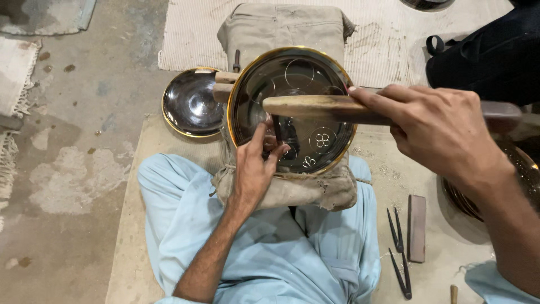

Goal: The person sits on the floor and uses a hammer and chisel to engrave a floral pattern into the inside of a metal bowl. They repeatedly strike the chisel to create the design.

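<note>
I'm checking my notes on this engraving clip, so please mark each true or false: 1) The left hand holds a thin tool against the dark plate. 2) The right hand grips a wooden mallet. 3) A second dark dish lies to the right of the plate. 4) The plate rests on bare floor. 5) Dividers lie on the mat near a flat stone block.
1) True: the left hand pinches a thin tool on the dark plate.
2) True: the right hand grips the wooden mallet.
3) False: the second dish lies to its left.
4) False: it rests on a padded cloth block.
5) True: dividers lie beside the stone block.
</note>
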